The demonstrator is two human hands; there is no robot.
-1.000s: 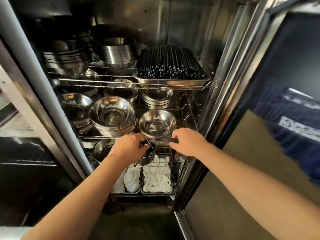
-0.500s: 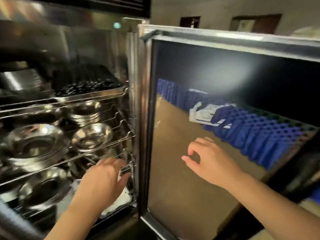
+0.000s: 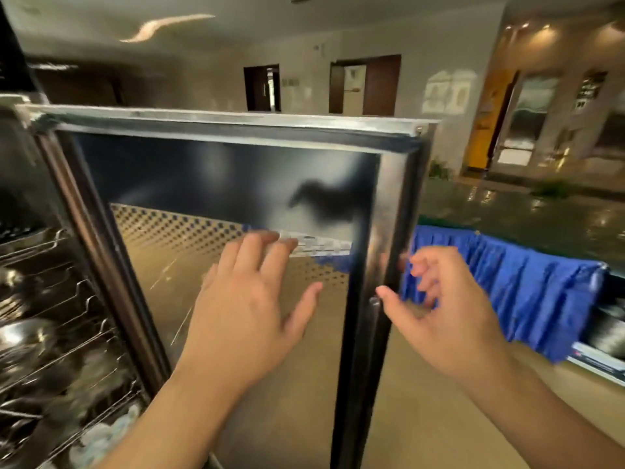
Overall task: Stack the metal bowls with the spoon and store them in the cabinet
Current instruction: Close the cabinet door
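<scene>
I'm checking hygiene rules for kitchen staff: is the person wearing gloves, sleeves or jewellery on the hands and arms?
No. The left hand and right hand are bare: no gloves, rings, watch or bracelets visible. Both forearms are uncovered as far as the frame shows; no sleeve appears.

Cabinet [image 3: 37, 231] interior left of the door [image 3: 216, 184]: cut by frame's left edge, wire racks [image 3: 57, 333] and metal bowls [image 3: 23, 333] motion-blurred, count unreadable. Right hand [image 3: 443, 313] fingertips blurred at the door's outer edge; contact not resolvable. Spoon not distinguishable.
</scene>
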